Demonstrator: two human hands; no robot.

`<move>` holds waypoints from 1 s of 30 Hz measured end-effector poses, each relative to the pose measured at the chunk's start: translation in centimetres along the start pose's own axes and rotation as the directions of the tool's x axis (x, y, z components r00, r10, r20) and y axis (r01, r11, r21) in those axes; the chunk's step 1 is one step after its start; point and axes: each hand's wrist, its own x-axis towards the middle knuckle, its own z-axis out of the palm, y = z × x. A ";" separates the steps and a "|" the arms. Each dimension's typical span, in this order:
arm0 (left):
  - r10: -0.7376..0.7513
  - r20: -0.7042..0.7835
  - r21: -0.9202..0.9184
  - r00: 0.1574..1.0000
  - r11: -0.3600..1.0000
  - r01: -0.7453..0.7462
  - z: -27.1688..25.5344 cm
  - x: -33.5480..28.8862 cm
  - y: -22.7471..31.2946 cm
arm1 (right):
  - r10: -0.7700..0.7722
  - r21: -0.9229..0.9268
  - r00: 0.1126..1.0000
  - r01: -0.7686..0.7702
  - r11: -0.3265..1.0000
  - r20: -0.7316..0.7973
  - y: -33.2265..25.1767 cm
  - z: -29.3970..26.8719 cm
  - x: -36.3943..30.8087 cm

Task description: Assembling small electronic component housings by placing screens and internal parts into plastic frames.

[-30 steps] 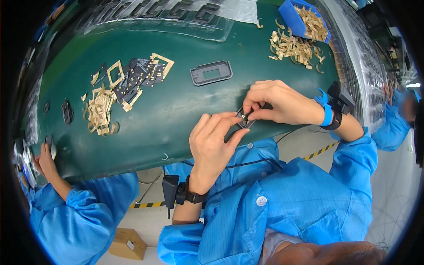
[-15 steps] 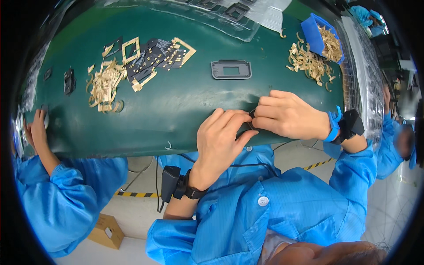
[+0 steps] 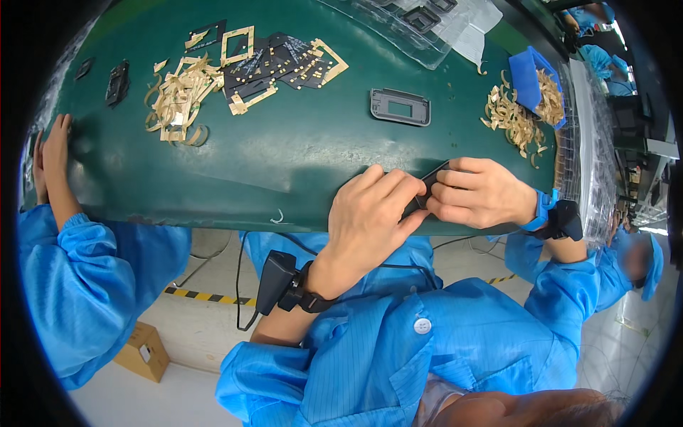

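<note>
On the green desk (image 3: 299,149) lies a grey rectangular frame (image 3: 400,107), well apart from a heap of tan strips (image 3: 176,99) beside black and tan sheets (image 3: 284,60). A blue bin (image 3: 525,75) sits at the right — more tan scraps (image 3: 509,117) spill around it — while a cardboard box (image 3: 142,350) stands on the floor below.

You get bright, even overhead light. Soft glare sheen on green table (image 3: 284,156) near centre; soft shadow under your hands along near edge. Fisheye bends table edge strongly, black vignette rings frame. Centre sharp. Far right rim washed out, blown highlights by window area. Lower edge, close to lens, blurred and out of focus.
</note>
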 end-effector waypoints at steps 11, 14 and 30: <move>0.029 0.080 0.046 0.996 0.998 -0.032 -0.3 0.1 0.3 | 0.837 0.347 0.547 -0.785 0.513 0.001 -6.4 -0.4 0.0; 0.030 0.049 0.046 0.998 0.998 -0.033 0.0 0.2 0.4 | 0.901 0.390 0.433 -0.831 0.398 0.004 -7.5 0.1 0.6; 0.021 0.028 0.063 0.999 0.998 -0.023 0.1 0.0 0.3 | 0.961 0.382 0.248 -0.905 0.185 0.122 -7.5 -0.5 2.4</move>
